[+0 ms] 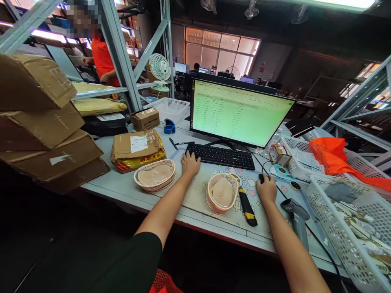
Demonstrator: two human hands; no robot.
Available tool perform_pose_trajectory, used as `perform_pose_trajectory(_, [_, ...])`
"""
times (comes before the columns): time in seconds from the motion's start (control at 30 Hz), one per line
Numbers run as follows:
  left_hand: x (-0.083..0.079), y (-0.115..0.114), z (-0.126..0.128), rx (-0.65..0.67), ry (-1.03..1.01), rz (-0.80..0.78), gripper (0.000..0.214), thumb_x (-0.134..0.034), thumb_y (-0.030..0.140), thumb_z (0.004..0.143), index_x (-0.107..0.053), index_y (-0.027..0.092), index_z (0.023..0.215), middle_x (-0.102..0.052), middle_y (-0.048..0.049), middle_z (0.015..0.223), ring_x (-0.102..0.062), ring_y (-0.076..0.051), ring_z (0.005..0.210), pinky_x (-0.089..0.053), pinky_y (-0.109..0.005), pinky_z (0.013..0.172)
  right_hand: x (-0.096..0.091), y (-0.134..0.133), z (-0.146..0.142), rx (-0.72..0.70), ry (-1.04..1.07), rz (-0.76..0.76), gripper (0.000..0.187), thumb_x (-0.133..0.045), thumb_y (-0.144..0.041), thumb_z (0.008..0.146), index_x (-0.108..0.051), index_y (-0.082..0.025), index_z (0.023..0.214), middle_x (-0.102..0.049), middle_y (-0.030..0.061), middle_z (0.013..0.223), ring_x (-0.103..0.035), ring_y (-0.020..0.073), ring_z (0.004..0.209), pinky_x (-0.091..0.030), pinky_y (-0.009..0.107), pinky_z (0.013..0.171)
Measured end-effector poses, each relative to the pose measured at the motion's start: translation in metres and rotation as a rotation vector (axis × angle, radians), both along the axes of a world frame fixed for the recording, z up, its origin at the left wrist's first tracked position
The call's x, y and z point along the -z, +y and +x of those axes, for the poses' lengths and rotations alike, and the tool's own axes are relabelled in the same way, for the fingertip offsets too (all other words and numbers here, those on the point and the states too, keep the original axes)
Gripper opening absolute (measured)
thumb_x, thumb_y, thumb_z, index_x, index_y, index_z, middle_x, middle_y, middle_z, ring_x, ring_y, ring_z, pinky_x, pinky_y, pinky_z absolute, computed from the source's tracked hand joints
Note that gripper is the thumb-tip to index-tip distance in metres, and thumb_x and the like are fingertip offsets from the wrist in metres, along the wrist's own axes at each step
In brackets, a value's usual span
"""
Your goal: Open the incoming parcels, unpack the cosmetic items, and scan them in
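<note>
My left hand [190, 164] rests with fingers spread on the left end of a black keyboard [224, 155]. My right hand [266, 189] is wrapped over a black computer mouse [261, 178] to the right of the keyboard. Behind the keyboard stands a monitor [238, 112] showing a greenish spreadsheet-like page. Between my arms sit a round woven basket [217, 207] and, right beside it, a black and yellow utility knife [247, 206]. Several oval baskets are nested in a stack [154, 175] left of my left forearm.
Cardboard boxes [45, 122] pile up at the left, near a taped parcel [137, 148]. A barcode scanner [296, 213] lies by my right forearm, beside a white plastic basket [336, 219]. A small fan [159, 67] hangs on the metal rack. A person in orange [104, 59] stands behind it.
</note>
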State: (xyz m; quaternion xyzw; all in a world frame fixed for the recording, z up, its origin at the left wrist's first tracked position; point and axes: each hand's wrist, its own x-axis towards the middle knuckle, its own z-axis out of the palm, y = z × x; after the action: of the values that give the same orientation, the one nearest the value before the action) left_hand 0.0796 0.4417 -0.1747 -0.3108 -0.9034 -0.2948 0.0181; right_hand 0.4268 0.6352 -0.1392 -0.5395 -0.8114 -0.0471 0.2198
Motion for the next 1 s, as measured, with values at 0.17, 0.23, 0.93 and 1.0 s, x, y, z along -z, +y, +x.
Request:
perform_pose_trajectory(0.17, [-0.002, 0.0, -0.001, -0.049, 0.006, 0.045, 0.062, -0.044, 0.042, 0.103, -0.052, 0.006, 0.152, -0.042, -0.0284, 0.16, -0.043, -0.043, 0.146, -0.039, -0.055, 0.118, -0.001, -0.001, -0.001, -0.024, 0.004, -0.003, 0.051, -0.052, -0.028, 0.095, -0.067, -0.011, 0.14, -0.062, 0.0201, 0.143, -0.06, 0.0333, 0.127, -0.048, 0.042, 0.108])
perform_pose_trajectory(0.23, [-0.003, -0.001, -0.001, -0.067, 0.008, 0.061, 0.06, -0.045, 0.041, 0.102, -0.053, 0.006, 0.151, -0.045, -0.0287, 0.156, -0.048, -0.042, 0.14, -0.042, -0.053, 0.115, -0.001, 0.0, -0.003, -0.019, 0.004, -0.014, 0.048, -0.052, -0.027, 0.095, -0.069, -0.01, 0.136, -0.064, 0.0206, 0.139, -0.061, 0.033, 0.124, -0.048, 0.042, 0.106])
perform_pose_trajectory(0.93, [0.011, 0.008, -0.007, 0.237, 0.161, 0.041, 0.058, -0.046, 0.04, 0.1, -0.062, 0.008, 0.145, -0.049, -0.0253, 0.16, -0.037, -0.042, 0.156, -0.031, -0.064, 0.126, -0.006, -0.001, -0.007, 0.093, 0.015, -0.094, 0.044, -0.053, -0.025, 0.1, -0.068, -0.011, 0.138, -0.061, 0.0196, 0.144, -0.058, 0.0302, 0.128, -0.042, 0.035, 0.108])
perform_pose_trajectory(1.0, [0.011, 0.008, -0.008, 0.238, 0.169, 0.027, 0.059, -0.044, 0.039, 0.101, -0.061, 0.006, 0.146, -0.049, -0.0253, 0.16, -0.038, -0.042, 0.155, -0.032, -0.063, 0.125, -0.007, -0.001, -0.007, 0.096, 0.012, -0.096, 0.044, -0.053, -0.024, 0.1, -0.068, -0.011, 0.138, -0.062, 0.0192, 0.143, -0.058, 0.0302, 0.128, -0.042, 0.035, 0.109])
